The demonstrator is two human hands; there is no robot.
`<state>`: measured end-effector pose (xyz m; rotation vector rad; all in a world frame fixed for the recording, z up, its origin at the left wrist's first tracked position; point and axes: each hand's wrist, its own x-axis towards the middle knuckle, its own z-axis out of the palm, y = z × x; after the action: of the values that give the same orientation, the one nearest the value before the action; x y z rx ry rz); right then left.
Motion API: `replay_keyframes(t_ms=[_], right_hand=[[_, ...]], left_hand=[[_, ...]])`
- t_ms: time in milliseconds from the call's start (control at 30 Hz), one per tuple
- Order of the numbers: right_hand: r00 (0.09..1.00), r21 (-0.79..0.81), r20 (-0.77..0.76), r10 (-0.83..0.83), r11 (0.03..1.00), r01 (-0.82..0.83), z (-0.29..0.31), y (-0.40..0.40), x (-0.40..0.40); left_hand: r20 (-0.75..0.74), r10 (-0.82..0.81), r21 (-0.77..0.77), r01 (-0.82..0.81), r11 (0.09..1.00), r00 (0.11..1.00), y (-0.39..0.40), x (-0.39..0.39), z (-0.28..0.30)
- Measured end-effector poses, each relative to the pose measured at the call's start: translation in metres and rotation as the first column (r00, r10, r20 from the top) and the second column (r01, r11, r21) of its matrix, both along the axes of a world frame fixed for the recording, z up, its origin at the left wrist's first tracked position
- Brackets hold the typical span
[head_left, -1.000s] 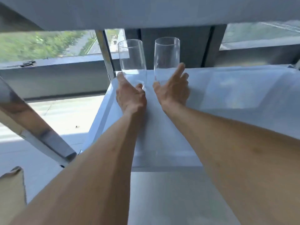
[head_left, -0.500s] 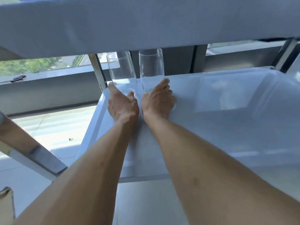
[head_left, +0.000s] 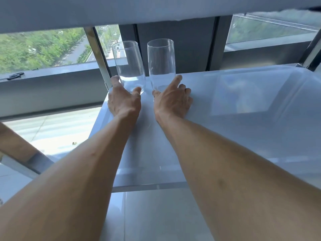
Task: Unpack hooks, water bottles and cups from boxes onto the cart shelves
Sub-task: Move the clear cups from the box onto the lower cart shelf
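Observation:
Two tall clear glass cups stand upright side by side at the far left corner of the white cart shelf (head_left: 243, 105). My left hand (head_left: 124, 100) grips the base of the left cup (head_left: 128, 66), with fingers on its left side and the thumb on its right. My right hand (head_left: 172, 100) holds the bottom of the right cup (head_left: 161, 63) between the thumb and the raised index finger, while its other fingers curl on the shelf. Both cups are empty and rest on the shelf.
An upper cart shelf (head_left: 121, 11) hangs low overhead. A chrome cart post (head_left: 97, 54) rises just left of the cups, and another post (head_left: 312, 49) stands at the far right. Behind is a window sill (head_left: 52, 73). The shelf stretches wide to the right.
Both hands stay at the cup bases and the cups keep their place. My right index finger has lifted up along the right cup again. The view has tilted slightly.

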<state>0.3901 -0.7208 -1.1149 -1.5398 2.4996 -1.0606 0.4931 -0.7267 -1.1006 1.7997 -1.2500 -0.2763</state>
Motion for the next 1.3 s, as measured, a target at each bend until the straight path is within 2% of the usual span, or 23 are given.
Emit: replay_keyframes(t_ms=[133,267,367,433,567,633,733,800,900,967,1033,1100,1200,1300], right_hand=[[1.000,0.047,-0.007,-0.017,0.999,0.017,0.003,0.001,0.001],[0.995,0.056,-0.074,-0.068,0.996,0.072,0.012,0.024,0.001],[0.973,0.045,-0.219,0.067,0.997,-0.058,0.010,0.050,0.006],[0.948,0.051,-0.264,0.177,0.984,-0.170,0.009,0.071,0.012],[0.927,0.122,-0.263,0.268,0.962,-0.244,0.019,0.123,0.012],[0.923,0.155,-0.190,0.335,0.938,-0.309,0.028,0.151,0.009],[0.926,0.155,0.046,0.375,0.913,-0.377,0.044,0.189,0.007],[0.919,0.155,0.122,0.375,0.907,-0.391,0.058,0.210,0.013],[0.884,0.182,0.135,0.447,0.866,-0.466,0.082,0.231,0.033],[0.851,0.183,0.145,0.505,0.831,-0.525,0.099,0.240,0.051],[0.829,0.173,0.156,0.538,0.811,-0.559,0.115,0.248,0.068],[0.815,0.166,0.167,0.555,0.799,-0.578,0.126,0.256,0.082],[0.793,0.149,0.194,0.577,0.782,-0.606,0.140,0.265,0.095],[0.749,0.137,0.160,0.643,0.737,-0.662,0.157,0.272,0.108]], left_hand=[[0.023,-0.012,0.029,0.011,1.000,1.000,0.004,0.001,0.002],[0.209,-0.064,0.079,0.048,0.996,0.976,0.026,0.008,0.005],[0.318,-0.122,0.093,0.097,0.991,0.940,0.049,0.013,0.008],[0.362,-0.129,0.105,0.097,0.990,0.923,0.068,0.016,0.014],[0.398,-0.200,0.201,0.127,0.971,0.895,0.117,0.021,0.030],[0.407,-0.260,0.277,0.153,0.949,0.876,0.149,0.025,0.039],[0.311,-0.293,0.373,0.168,0.912,0.904,0.202,0.037,0.054],[0.271,-0.289,0.438,0.150,0.887,0.918,0.231,0.049,0.072],[0.209,-0.316,0.447,0.197,0.873,0.925,0.252,0.059,0.112],[0.051,-0.250,0.388,0.212,0.897,0.967,0.252,0.060,0.148],[-0.156,-0.205,0.359,0.249,0.900,0.966,0.250,0.061,0.181],[-0.230,-0.166,0.328,0.237,0.914,0.959,0.254,0.068,0.202],[-0.054,-0.029,0.305,0.044,0.951,0.998,0.281,0.101,0.211],[0.149,0.085,0.458,-0.145,0.877,0.985,0.323,0.156,0.198]])
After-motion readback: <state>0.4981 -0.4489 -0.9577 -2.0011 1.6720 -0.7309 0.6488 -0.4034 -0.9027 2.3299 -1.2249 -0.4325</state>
